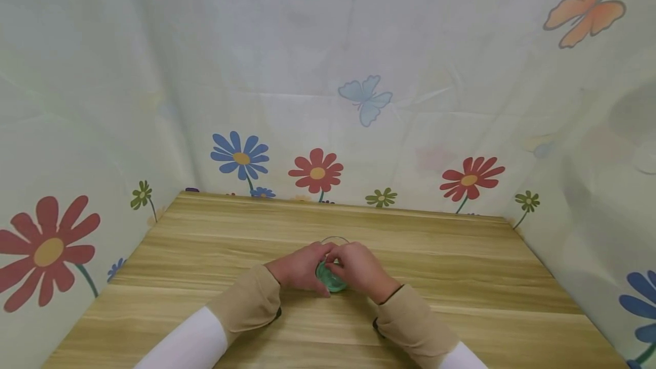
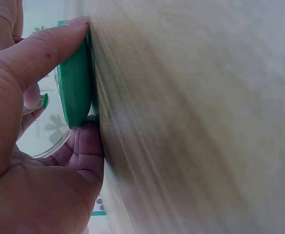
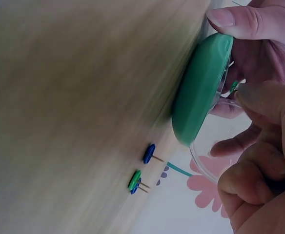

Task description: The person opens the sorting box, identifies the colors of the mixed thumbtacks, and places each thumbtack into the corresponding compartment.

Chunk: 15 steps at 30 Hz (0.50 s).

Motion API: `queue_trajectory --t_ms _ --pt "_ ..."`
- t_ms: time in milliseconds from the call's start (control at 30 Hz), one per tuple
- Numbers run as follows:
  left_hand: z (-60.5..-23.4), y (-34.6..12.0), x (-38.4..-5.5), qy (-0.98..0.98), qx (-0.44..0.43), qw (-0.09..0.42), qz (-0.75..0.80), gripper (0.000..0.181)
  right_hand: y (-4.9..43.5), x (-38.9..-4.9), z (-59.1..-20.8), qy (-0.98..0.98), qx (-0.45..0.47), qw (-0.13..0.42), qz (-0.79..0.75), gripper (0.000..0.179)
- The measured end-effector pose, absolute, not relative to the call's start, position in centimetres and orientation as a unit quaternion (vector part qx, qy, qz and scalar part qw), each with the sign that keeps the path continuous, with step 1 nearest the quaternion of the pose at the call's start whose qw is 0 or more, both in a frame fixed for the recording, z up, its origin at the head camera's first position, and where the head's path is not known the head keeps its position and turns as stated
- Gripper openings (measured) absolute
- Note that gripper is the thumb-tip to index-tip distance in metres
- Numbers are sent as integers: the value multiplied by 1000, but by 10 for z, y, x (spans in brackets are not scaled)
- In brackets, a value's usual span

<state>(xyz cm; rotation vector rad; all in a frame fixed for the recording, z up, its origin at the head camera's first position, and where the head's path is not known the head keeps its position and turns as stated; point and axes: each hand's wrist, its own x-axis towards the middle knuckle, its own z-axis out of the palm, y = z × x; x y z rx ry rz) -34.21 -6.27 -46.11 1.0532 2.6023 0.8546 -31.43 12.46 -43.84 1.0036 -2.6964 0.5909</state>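
Observation:
A small round green case [image 1: 332, 282] with a clear lid [image 3: 204, 168] swung up stands on the wooden table. My left hand [image 1: 302, 269] grips it by its rim, thumb on the near edge and fingers at the far side, as the left wrist view shows. Over the case, my right hand [image 1: 361, 269] pinches a small green thumbtack [image 3: 234, 87] between thumb and forefinger. The inside of the case is mostly hidden behind the fingers.
Beyond the case, a blue thumbtack [image 3: 149, 153] and a green thumbtack [image 3: 134, 179] overlapping another blue one lie on the table [image 1: 205, 232], pins sticking up. A flower-printed curtain [image 1: 277, 73] stands around the table's back and sides.

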Motion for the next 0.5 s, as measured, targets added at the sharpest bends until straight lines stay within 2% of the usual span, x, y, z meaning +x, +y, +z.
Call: queue_trajectory --t_ms 500 --pt "-456 -62 -337 883 357 97 288 85 117 -309 -436 -926 321 137 146 7"
